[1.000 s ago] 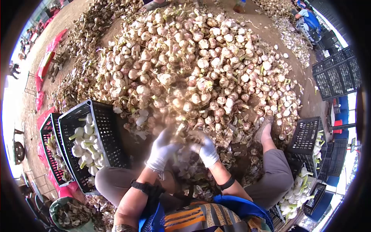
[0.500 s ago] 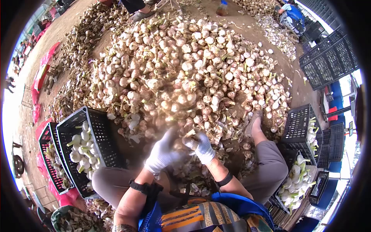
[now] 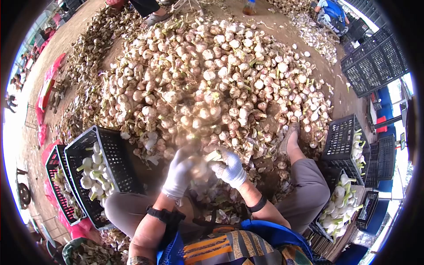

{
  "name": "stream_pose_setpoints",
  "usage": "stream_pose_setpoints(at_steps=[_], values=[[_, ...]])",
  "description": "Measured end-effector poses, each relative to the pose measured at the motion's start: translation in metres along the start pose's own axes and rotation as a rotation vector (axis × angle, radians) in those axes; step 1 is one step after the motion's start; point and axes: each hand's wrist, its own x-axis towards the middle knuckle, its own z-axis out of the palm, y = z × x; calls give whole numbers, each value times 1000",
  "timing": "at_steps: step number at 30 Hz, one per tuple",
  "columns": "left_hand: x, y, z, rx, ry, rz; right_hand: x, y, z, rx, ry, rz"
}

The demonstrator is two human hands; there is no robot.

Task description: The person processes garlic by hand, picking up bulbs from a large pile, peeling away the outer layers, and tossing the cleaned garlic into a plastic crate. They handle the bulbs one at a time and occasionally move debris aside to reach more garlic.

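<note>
garlic stem, pale and cut short, is pinched by the curled fingers of the white-gloved right hand, low in front of the body and over the near edge of the heap. a rounded pale garlic bulb is seen as a blur between the hands; whether it is joined to the stem cannot be told. the white-gloved left hand is held beside that blur, its fingers too smeared by motion for a grasp or a release to be told.

beyond the hands, the ground is covered by a broad garlic heap, with roots, dry skins and some stalks mixed in. bare forearms are banded with black straps, and the hands are framed by bent knees in grey-brown trousers.

to the left, whitish stemmed bulbs are held in a tilted black plastic crate, beside which a second crate is set. to the right, more are contained by a perforated crate, and below it pale bulbs are piled. at the far side, a lidded bottle is stood near another person's shoe.
</note>
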Motion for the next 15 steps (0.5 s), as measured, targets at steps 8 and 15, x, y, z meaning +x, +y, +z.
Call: stream_pose_setpoints(at_steps=[8, 15], values=[[-1, -1, 8, 46, 94, 6, -2, -11, 5, 367, 25, 336], [-10, 9, 5, 209, 148, -84, 4, -1, 4, -142, -5, 120]])
